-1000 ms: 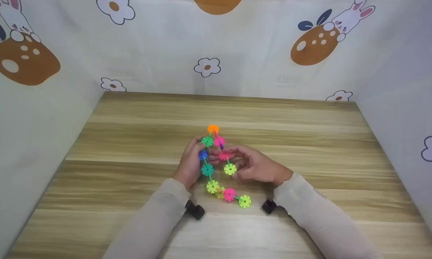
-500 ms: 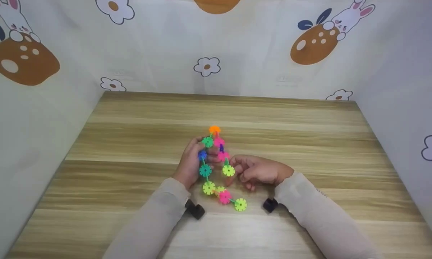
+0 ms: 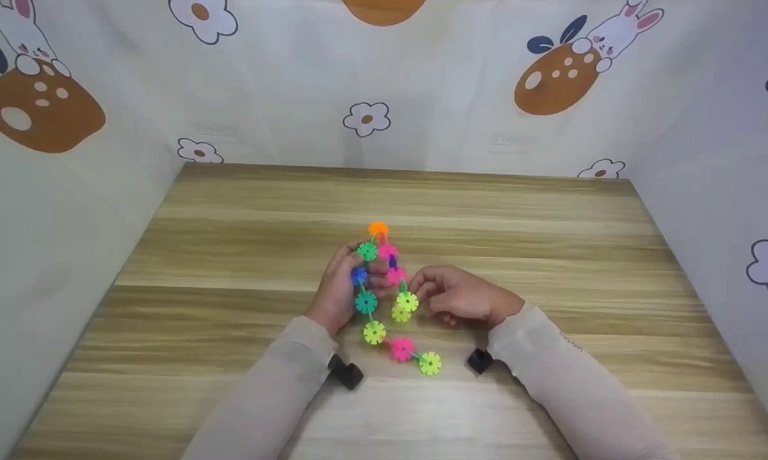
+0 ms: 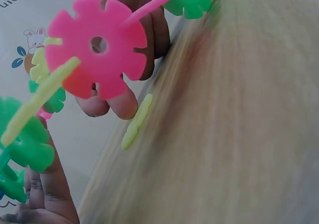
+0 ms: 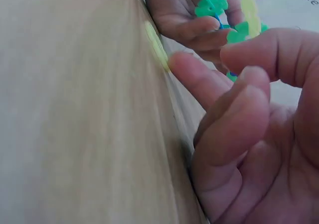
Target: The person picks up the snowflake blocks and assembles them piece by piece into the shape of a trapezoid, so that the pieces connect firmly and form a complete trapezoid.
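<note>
My left hand (image 3: 338, 287) grips a chain of linked plastic flower-shaped discs. Its thumb lies by the blue disc (image 3: 359, 276), and an orange disc (image 3: 378, 229) is at the far bend. A pink disc (image 4: 97, 50) fills the upper left of the left wrist view. One arm of the chain ends in a yellow-green disc (image 3: 407, 301), the other in a nearer yellow-green disc (image 3: 430, 363). A loose yellow disc (image 3: 400, 313) lies on the table, partly hidden by the chain. My right hand (image 5: 249, 129) has a fingertip at that loose disc's edge, its thumb held apart.
Both hands work low over a wood-grain table (image 3: 518, 223). Pale printed cloth walls (image 3: 282, 76) enclose its back and sides. Black camera mounts (image 3: 347, 372) sit under both wrists.
My right hand has let go of the chain and moved to the loose yellow disc. That disc has slid away from me, up beside the chain's shorter end. The left hand stays put.
</note>
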The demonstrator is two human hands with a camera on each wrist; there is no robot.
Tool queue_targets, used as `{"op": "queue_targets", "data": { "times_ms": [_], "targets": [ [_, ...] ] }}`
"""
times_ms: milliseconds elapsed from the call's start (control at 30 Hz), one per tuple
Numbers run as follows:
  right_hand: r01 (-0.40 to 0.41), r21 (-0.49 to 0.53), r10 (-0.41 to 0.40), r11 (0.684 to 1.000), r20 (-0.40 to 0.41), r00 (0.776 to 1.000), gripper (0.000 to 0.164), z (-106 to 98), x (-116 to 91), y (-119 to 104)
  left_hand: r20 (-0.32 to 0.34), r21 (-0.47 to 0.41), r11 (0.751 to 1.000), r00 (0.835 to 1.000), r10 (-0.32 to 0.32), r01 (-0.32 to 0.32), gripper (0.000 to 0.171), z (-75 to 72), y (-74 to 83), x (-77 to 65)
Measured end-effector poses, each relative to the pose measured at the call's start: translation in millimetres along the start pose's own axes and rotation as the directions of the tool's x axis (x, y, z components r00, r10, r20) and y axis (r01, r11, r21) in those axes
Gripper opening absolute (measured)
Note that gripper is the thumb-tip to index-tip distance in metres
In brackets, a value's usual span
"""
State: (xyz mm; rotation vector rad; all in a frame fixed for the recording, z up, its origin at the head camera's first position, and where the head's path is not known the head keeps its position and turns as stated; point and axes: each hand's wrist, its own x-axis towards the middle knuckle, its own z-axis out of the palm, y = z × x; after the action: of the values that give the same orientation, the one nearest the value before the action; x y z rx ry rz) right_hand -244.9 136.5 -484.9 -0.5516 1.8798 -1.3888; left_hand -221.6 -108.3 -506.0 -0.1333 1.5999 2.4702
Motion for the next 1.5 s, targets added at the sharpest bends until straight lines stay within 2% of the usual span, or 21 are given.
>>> {"op": "queue_targets", "data": {
  "times_ms": [167, 333, 567, 633, 733, 833, 933, 1033, 1200, 1500],
  "targets": [
    [0.023, -0.047, -0.027, 0.999, -0.095, 0.995, 0.034, -3.9, 3.8, 4.9, -0.003, -0.001, 1.0, 1.0, 0.011, -0.011, 0.034, -0.3, -0.3, -1.2],
    [0.039, -0.163, -0.054, 0.986, -0.088, 0.995, 0.028, -2.4, 3.4, 3.7, -0.01, -0.005, 1.0, 1.0, -0.001, 0.001, 0.035, -0.5, 0.6, -0.8],
    [0.051, -0.406, -0.093, 0.912, -0.084, 0.992, 0.02, 8.9, 3.0, -2.1, -0.022, -0.007, 1.0, 1.0, -0.011, 0.011, 0.033, -1.0, 0.0, 0.7],
    [0.046, -0.452, -0.102, 0.891, -0.099, 0.99, 0.021, 11.1, 2.9, -3.3, -0.021, -0.01, 1.0, 1.0, -0.009, 0.009, 0.031, -0.9, 0.0, 0.3],
    [0.026, -0.475, -0.092, 0.879, -0.116, 0.989, 0.025, 12.1, 2.0, -5.3, -0.017, -0.019, 1.0, 1.0, 0.001, -0.001, 0.029, -0.5, -0.3, -0.3],
    [-0.005, -0.425, -0.055, 0.905, -0.129, 0.99, 0.028, 9.9, 1.5, -6.4, -0.024, -0.021, 1.0, 1.0, 0.015, -0.016, 0.028, 0.0, -0.4, -0.3],
    [-0.035, -0.306, -0.008, 0.952, -0.138, 0.99, 0.027, 5.0, 2.2, -3.4, -0.049, -0.007, 0.999, 0.998, 0.032, -0.032, 0.027, 0.1, -1.1, 0.8],
    [-0.043, -0.185, 0.017, 0.982, -0.137, 0.99, 0.027, 0.0, 3.4, 1.2, -0.081, -0.001, 0.999, 0.996, 0.044, -0.045, 0.026, -0.1, -1.8, 1.8],
    [-0.019, -0.105, 0.005, 0.994, -0.132, 0.991, 0.029, -4.1, 5.0, 4.7, -0.114, -0.018, 0.999, 0.992, 0.046, -0.049, 0.03, 0.4, -1.0, 2.2],
    [-0.02, -0.063, 0.012, 0.998, -0.126, 0.992, 0.03, -4.6, 6.1, 5.9, -0.125, -0.026, 0.998, 0.991, 0.049, -0.053, 0.03, 2.1, 0.3, 1.8]
  ]
}}
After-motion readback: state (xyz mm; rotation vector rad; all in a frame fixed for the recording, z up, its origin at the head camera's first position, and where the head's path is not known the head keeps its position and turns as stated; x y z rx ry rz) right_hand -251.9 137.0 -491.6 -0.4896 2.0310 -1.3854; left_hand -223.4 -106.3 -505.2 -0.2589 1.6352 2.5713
